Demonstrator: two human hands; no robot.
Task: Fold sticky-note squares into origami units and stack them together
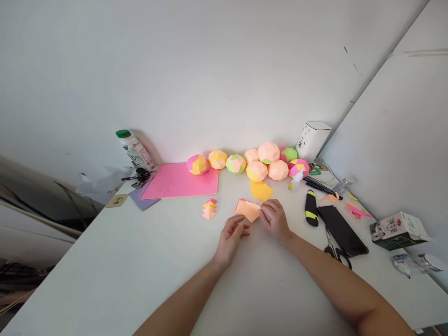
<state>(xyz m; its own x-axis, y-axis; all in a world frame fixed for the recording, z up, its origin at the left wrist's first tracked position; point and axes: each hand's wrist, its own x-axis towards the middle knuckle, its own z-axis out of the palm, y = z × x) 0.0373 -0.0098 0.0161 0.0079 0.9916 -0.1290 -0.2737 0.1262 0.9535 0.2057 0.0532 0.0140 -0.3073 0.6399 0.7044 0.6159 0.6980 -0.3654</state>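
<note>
My right hand [275,219] pinches the right edge of a folded peach paper piece [248,209] with a pink corner, lying on the white table [140,261]. Just below and left of that piece rests my left hand [231,234], fingers curled loosely, with nothing visible in them. A small stack of folded pink, yellow and peach units [209,208] sits to the left. A yellow folded sheet [261,190] lies just behind the peach piece.
Several paper polyhedron balls [257,171] line the wall, beside a pink sheet [182,181] and purple paper [142,199]. A bottle [135,149] and keys [138,177] stand at left. Right: glue bottle [297,179], highlighter [311,208], phone [341,229], scissors [336,252], carton [397,230], white box [312,140].
</note>
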